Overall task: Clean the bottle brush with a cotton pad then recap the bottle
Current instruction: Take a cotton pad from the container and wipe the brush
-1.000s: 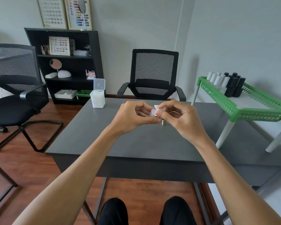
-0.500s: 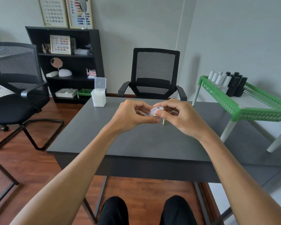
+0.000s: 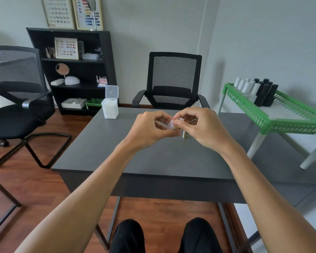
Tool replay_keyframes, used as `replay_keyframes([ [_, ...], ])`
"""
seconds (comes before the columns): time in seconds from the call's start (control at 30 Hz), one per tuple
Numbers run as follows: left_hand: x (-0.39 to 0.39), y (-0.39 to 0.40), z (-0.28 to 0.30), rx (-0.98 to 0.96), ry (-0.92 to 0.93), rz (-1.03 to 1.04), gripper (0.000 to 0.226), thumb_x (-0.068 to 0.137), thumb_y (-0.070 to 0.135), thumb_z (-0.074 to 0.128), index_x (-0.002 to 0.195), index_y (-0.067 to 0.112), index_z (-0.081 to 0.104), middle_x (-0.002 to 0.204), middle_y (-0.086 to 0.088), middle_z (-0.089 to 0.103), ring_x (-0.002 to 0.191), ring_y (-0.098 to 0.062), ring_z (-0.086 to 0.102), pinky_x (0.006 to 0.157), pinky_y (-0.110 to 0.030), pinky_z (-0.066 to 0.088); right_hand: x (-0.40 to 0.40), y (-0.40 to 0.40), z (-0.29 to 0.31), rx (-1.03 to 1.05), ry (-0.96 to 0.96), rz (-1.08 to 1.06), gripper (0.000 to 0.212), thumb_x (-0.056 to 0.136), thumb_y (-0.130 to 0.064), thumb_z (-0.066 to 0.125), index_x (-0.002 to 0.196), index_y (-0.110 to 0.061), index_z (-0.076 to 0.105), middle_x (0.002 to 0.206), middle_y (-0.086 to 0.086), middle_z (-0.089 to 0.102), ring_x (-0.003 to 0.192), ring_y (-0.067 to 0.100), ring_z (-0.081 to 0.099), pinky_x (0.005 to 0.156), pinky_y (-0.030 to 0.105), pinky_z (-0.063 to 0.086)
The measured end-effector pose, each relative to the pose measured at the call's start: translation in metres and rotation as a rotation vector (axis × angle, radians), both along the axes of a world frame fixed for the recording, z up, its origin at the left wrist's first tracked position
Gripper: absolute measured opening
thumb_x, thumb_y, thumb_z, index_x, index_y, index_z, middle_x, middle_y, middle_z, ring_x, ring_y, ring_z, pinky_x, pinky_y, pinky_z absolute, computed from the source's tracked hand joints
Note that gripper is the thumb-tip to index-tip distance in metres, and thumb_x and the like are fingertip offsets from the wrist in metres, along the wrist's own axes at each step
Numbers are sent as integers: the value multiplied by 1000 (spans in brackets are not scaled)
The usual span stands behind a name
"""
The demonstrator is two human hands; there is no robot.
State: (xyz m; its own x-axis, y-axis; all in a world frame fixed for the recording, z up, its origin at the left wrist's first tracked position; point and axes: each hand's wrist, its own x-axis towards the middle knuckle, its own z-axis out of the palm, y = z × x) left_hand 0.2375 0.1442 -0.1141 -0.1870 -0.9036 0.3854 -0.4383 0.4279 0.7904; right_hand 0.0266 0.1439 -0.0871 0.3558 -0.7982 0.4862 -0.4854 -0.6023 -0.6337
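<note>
Both sets of fingertips pinch together above the middle of the desk [image 3: 117,152]. The left hand [image 3: 150,128] holds a white pad [image 3: 171,124] tight; the right hand [image 3: 202,126] grips a small metallic cap [image 3: 185,134], its brush hidden inside the pad. A white box [image 3: 109,108], lid up, stands near the desk's far left corner.

Mostly hidden between the left hand [image 3: 150,128] and right hand [image 3: 201,126]: the cotton pad [image 3: 171,124], only a pale sliver showing. Brush bristles not discernible; just a small gold cap [image 3: 184,134] peeking below the fingers. Far-left chair [image 3: 16,92] cut by the edge. Shelf items [image 3: 66,48] too small to identify.
</note>
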Motion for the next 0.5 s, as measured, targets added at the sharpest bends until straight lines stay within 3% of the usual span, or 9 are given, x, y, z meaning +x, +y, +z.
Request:
replay_keyframes([
  [0.13,0,-3,-1,-23,-51,27,37,68,53,97,94,34,78,80,25,77,70,-1,75,62,-12,55,2,-1,-4,-26,-22,-31,1,92,-29,86,92,-29,85,80,-16,81,78,3,75,71,13,56],
  [0.27,1,-5,-5,0,-78,27,37,66,57,96,91,36,78,81,23,78,70,-1,75,60,-10,53,2,-3,-8,-17,-31,-25,4,92,-29,85,88,-29,86,80,-21,80,74,4,75,66,11,53],
  [0.33,3,-5,-6,32,-67,-2,37,66,57,96,91,37,80,82,21,79,72,-2,75,62,-10,53,-1,-4,-10,41,-56,-13,7,93,-32,84,87,-31,87,80,-18,81,74,11,76,67,20,58],
  [0.4,6,-5,-7,54,-61,-30,36,67,55,96,93,36,81,85,20,79,73,-3,76,64,-11,53,-4,-6,-9,131,-82,12,5,93,-34,84,90,-32,88,85,-12,84,80,22,78,79,37,65],
  [0.5,8,-3,-5,84,-45,-76,35,69,49,97,96,32,82,86,17,80,75,-3,75,68,-13,54,-9,-9,-9,229,-147,98,7,89,-36,87,93,-30,89,93,-2,85,75,22,74,82,57,64],
])
